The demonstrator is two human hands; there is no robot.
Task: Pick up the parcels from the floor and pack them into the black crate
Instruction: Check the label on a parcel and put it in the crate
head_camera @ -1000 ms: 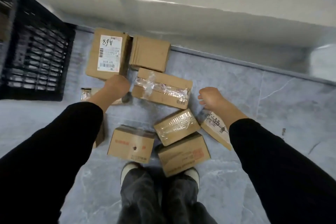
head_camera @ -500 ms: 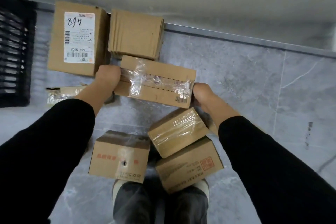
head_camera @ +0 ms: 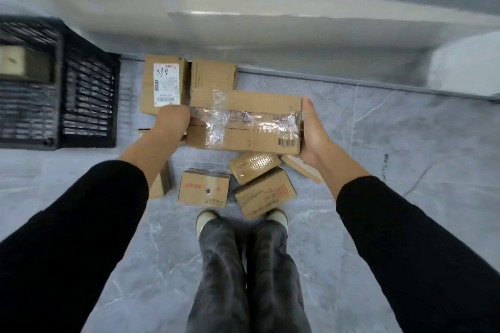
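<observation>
- Stood on grey marbled floor in dark trousers and pale shoes, toes close to the nearest parcels.
- Lay just ahead of the shoes: a red-stamped box to the right, tilted, and a red-printed box to the left, squarer to the view.
- Rested behind those a small tape-wrapped box, touching the red-stamped one, with a flat parcel partly hidden under the right wrist.
- Showed beside the left forearm only the corner of another box.
- Held between both hands, raised clear of the floor: the long taped parcel, glossy tape across its top, barcode at its near right corner.
- Clamped against its left end, left hand, fingers curled closed on the cardboard.
- Pressed flat against its right end, right hand, fingers extended along the side.
- Stayed against the wall, farther off, a labelled box and a plain box, side by side.
- Sat well to the left, apart from the held parcel, the black crate, something pale inside, too blurred to identify.
</observation>
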